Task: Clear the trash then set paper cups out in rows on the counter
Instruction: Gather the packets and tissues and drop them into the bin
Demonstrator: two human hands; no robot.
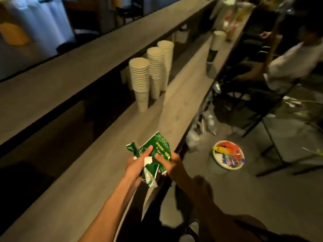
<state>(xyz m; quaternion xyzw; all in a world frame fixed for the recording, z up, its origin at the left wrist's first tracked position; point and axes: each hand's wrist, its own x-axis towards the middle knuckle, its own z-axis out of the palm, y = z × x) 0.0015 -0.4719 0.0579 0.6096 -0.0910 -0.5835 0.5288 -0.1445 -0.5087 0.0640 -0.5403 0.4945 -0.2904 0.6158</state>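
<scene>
The desk is a long, narrow wood-grain surface running from the near left to the far right. A higher ledge runs parallel along its left side, with a dark gap between the two. The desk's right edge borders open floor.

Three stacks of paper cups stand on the desk at mid-distance, touching or just beside each other, close to the left edge. A further cup stack stands farther along, near the right edge. Bare desk surface lies between the stacks and the hands.

Both hands hold the trash, crumpled green wrappers with white scraps, above the desk's right edge at near range. The left hand has its fingers curled round the bundle; the right hand grips it from the right side.

On the floor to the right, near the desk edge, stands a white bin containing coloured waste. Crumpled plastic lies at the desk foot. Beyond it, a seated person and dark chair frames occupy the far right.
</scene>
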